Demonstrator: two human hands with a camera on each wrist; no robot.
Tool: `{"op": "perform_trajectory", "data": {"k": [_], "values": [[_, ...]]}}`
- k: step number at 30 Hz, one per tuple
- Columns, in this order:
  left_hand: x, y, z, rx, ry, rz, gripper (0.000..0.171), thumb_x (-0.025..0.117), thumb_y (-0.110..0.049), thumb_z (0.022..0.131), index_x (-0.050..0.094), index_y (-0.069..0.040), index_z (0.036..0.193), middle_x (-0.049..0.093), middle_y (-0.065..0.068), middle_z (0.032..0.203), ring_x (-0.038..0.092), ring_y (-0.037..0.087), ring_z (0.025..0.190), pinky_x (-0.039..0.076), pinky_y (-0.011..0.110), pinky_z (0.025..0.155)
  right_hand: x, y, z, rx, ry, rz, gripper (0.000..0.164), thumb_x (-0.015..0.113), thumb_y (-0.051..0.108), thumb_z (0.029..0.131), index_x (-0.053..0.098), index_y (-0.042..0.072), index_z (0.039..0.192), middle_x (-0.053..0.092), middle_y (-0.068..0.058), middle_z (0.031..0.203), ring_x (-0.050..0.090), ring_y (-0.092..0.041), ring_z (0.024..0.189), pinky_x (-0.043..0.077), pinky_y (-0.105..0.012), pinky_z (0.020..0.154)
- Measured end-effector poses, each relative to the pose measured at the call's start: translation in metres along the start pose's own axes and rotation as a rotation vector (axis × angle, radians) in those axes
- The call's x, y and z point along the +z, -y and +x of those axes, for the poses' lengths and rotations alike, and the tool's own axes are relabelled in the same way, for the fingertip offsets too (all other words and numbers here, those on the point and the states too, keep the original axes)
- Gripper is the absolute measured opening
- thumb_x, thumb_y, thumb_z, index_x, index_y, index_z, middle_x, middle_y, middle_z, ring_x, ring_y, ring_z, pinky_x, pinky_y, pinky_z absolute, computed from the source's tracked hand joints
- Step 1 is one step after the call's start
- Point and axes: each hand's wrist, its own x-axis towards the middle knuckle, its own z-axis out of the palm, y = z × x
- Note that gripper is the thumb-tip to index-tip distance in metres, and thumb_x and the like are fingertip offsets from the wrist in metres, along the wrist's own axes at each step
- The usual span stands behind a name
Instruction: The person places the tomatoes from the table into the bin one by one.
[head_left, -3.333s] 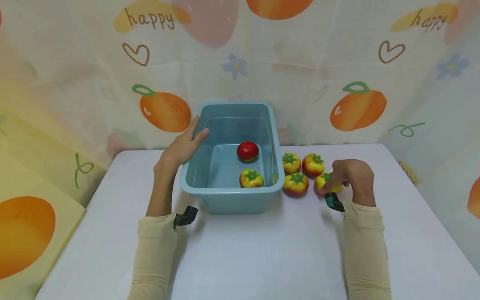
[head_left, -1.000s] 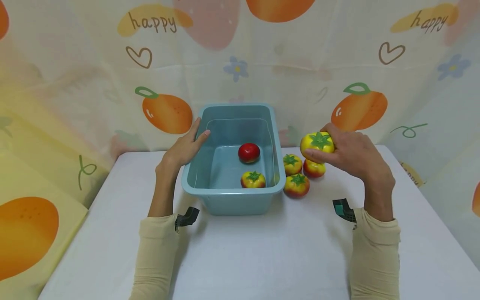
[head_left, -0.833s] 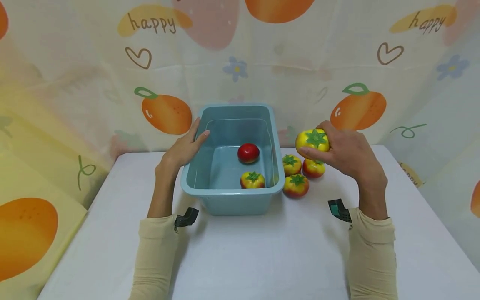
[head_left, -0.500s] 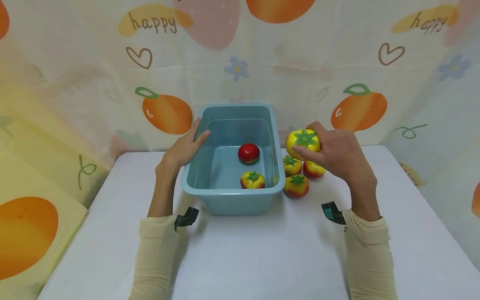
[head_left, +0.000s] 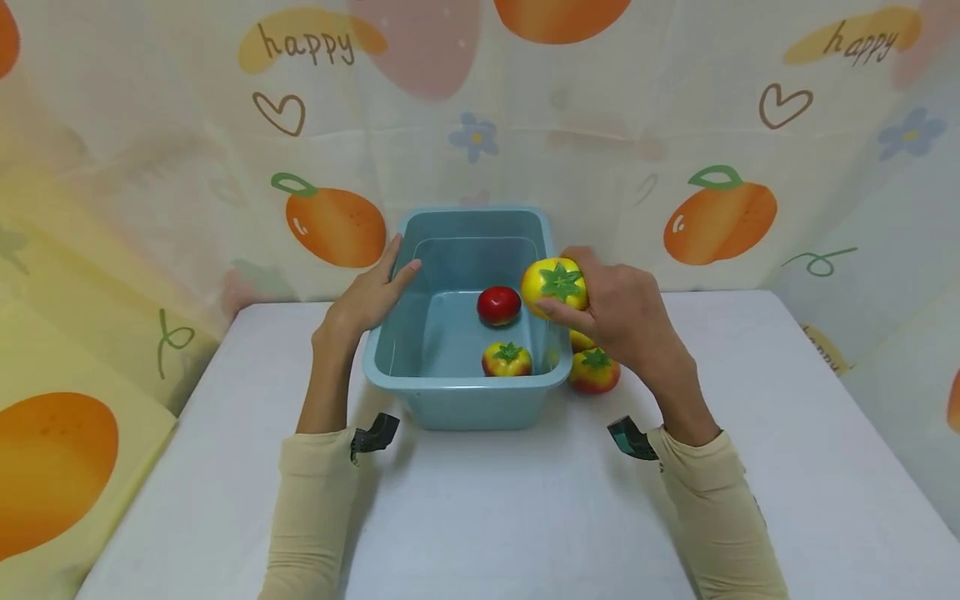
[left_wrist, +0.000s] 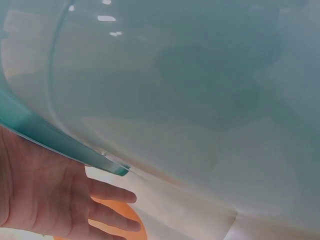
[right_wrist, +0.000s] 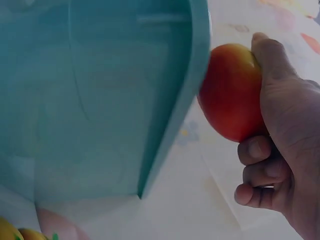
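In the head view my left hand (head_left: 363,300) rests along the left side of a blue plastic bin (head_left: 468,383); its fingers are straight, and the left wrist view shows the palm outside the bin's rim (left_wrist: 55,140). With thumb and fingers my right hand (head_left: 633,321) grips a yellow-and-red tomato (head_left: 534,287) at the bin's right rim, green star calyx towards the head camera. Seen from the right wrist, the held tomato's red underside (right_wrist: 231,95) appears close to the rim; contact cannot be told. Inside the bin lie a dark red round fruit (head_left: 498,306) and another tomato (head_left: 507,360).
Right of the bin, on the white table (head_left: 525,517), a tomato (head_left: 595,372) sits near the bin wall. A second tomato (head_left: 579,342) behind it is partly covered by my right hand. A fruit-patterned cloth (head_left: 600,125) hangs behind.
My right hand took a tomato from the group on the table, lifted it, and carried it left to the bin's right rim. My left hand stayed at the bin's left side.
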Motion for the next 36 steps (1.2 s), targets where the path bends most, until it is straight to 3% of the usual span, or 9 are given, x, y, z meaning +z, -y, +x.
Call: {"op": "perform_trajectory", "data": {"k": [5, 8, 12, 16, 19, 26, 30, 36], "values": [[0.0, -0.001, 0.0, -0.001, -0.004, 0.003, 0.082, 0.031, -0.064, 0.107, -0.009, -0.028, 0.169, 0.004, 0.005, 0.179, 0.026, 0.049, 0.159, 0.036, 0.072, 0.118, 0.009, 0.012, 0.002, -0.01, 0.013, 0.048, 0.07, 0.072, 0.055, 0.093, 0.053, 0.005, 0.138, 0.068, -0.011, 0.088, 0.061, -0.025, 0.069, 0.052, -0.033, 0.058], [0.001, 0.0, -0.001, -0.008, 0.001, 0.003, 0.081, 0.031, -0.064, 0.107, -0.01, -0.029, 0.168, 0.003, 0.004, 0.179, 0.025, 0.048, 0.16, 0.036, 0.071, 0.119, 0.014, 0.02, 0.002, -0.063, 0.035, 0.067, 0.082, 0.067, 0.063, 0.093, 0.048, 0.005, 0.148, 0.071, -0.013, 0.101, 0.065, -0.028, 0.082, 0.059, -0.038, 0.07], [0.001, 0.001, -0.001, -0.007, -0.002, -0.004, 0.082, 0.031, -0.065, 0.106, -0.009, -0.029, 0.168, 0.003, 0.003, 0.179, 0.023, 0.047, 0.16, 0.035, 0.071, 0.119, 0.02, 0.027, 0.003, -0.2, 0.09, 0.115, 0.105, 0.062, 0.068, 0.083, 0.035, 0.001, 0.16, 0.069, -0.012, 0.099, 0.061, -0.026, 0.088, 0.056, -0.037, 0.082], [0.001, 0.001, 0.0, 0.0, -0.008, -0.004, 0.083, 0.031, -0.066, 0.106, -0.009, -0.028, 0.169, 0.002, 0.002, 0.179, 0.022, 0.046, 0.161, 0.035, 0.071, 0.119, 0.019, 0.03, 0.004, -0.242, 0.131, 0.134, 0.11, 0.076, 0.058, 0.082, 0.029, 0.0, 0.163, 0.066, -0.008, 0.099, 0.059, -0.022, 0.092, 0.052, -0.035, 0.086], [0.001, 0.0, -0.001, 0.0, -0.004, -0.004, 0.085, 0.031, -0.068, 0.105, -0.009, -0.029, 0.168, 0.001, 0.001, 0.179, 0.022, 0.046, 0.161, 0.038, 0.069, 0.118, 0.015, 0.029, 0.004, -0.221, 0.125, 0.113, 0.1, 0.082, 0.048, 0.084, 0.036, 0.002, 0.161, 0.067, -0.009, 0.103, 0.059, -0.024, 0.099, 0.053, -0.037, 0.09], [-0.003, 0.001, -0.002, -0.005, 0.0, 0.002, 0.085, 0.031, -0.069, 0.104, -0.008, -0.029, 0.169, 0.003, 0.004, 0.179, 0.023, 0.048, 0.16, 0.037, 0.07, 0.118, 0.001, 0.013, 0.002, -0.211, 0.066, 0.119, 0.075, 0.078, 0.039, 0.091, 0.051, 0.005, 0.152, 0.067, -0.011, 0.107, 0.062, -0.026, 0.103, 0.05, -0.047, 0.103], [-0.003, 0.002, -0.002, -0.019, -0.003, 0.003, 0.085, 0.03, -0.07, 0.104, -0.009, -0.03, 0.168, 0.004, 0.005, 0.179, 0.023, 0.049, 0.16, 0.035, 0.072, 0.119, -0.007, 0.006, 0.0, -0.157, 0.096, 0.119, 0.065, 0.075, 0.038, 0.095, 0.054, 0.009, 0.15, 0.067, -0.012, 0.118, 0.063, -0.027, 0.111, 0.047, -0.053, 0.11], [-0.001, 0.001, -0.001, -0.015, 0.001, -0.004, 0.086, 0.031, -0.072, 0.103, -0.009, -0.032, 0.168, 0.004, 0.003, 0.179, 0.025, 0.048, 0.159, 0.041, 0.069, 0.116, -0.017, -0.002, -0.002, -0.077, 0.137, 0.102, 0.059, 0.074, 0.034, 0.097, 0.056, 0.01, 0.148, 0.067, -0.013, 0.129, 0.059, -0.033, 0.124, 0.047, -0.057, 0.11]]}}
